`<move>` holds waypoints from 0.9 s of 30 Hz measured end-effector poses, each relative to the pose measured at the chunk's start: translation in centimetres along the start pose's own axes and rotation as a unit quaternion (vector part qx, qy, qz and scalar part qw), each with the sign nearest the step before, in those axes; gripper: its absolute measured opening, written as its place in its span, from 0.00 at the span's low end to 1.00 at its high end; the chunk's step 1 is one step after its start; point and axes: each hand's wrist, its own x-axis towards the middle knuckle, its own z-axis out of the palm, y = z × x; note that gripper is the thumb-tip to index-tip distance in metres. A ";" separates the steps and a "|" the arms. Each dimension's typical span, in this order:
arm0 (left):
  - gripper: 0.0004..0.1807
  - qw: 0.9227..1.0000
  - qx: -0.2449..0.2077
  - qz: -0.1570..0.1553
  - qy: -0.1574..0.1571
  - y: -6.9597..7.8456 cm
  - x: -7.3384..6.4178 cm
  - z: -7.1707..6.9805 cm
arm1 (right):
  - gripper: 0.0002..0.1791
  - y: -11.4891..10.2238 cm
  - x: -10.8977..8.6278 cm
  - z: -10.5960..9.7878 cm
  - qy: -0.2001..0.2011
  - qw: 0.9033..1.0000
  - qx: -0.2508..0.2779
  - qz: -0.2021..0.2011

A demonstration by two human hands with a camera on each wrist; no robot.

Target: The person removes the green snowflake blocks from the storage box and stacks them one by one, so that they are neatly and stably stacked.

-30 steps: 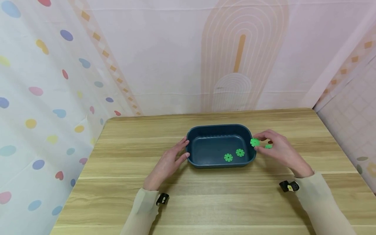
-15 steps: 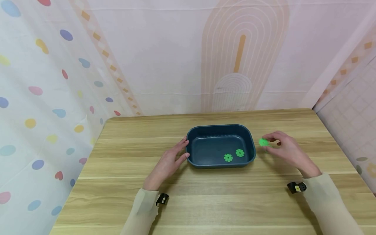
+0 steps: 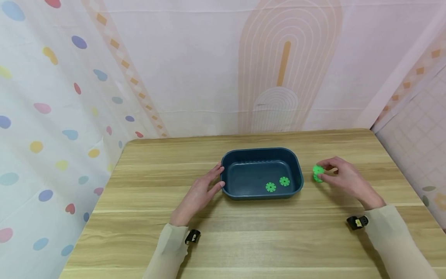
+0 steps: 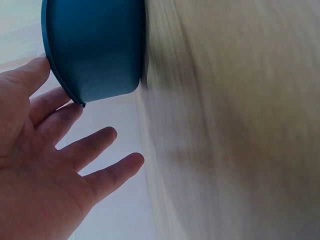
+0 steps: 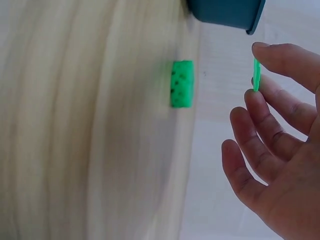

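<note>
My left hand (image 3: 198, 192) rests its fingertips and thumb against the left rim of a dark blue rectangular basin (image 3: 261, 197), its fingers loosely extended. Two green notched discs (image 3: 270, 187) lie flat on the basin floor, towards its front right. To the right of the basin, my right hand (image 3: 343, 179) pinches another green notched disc (image 3: 318, 169) between thumb and fingertips. The right wrist view shows this disc edge-on, held off the table. Below it stands a short stack of green discs (image 5: 182, 84) on the tabletop, apart from the pinched one and partly covered by it in the head view.
The wood-grain table (image 3: 251, 240) meets a patterned curtain (image 3: 205, 77) along its back edge. More curtain hangs at the left and right sides. A small black device (image 3: 192, 236) sits at the left wrist, and a similar black device (image 3: 357, 223) at the right.
The right hand has moved right with the pinched disc, from beside the basin's right rim to over the stack. The left hand, the basin and the two discs inside have stayed put.
</note>
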 end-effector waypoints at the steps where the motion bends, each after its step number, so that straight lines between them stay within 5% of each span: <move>1: 0.30 1.000 0.000 0.000 0.000 0.0 0.0 0.0 | 0.18 0.1 0.0 0.0 -0.003 1.000 0.000 0.000; 27: 0.30 1.000 -0.001 -0.003 -0.002 -0.1 0.2 0.1 | 0.19 2.3 0.9 -0.1 -0.073 0.997 -0.009 0.009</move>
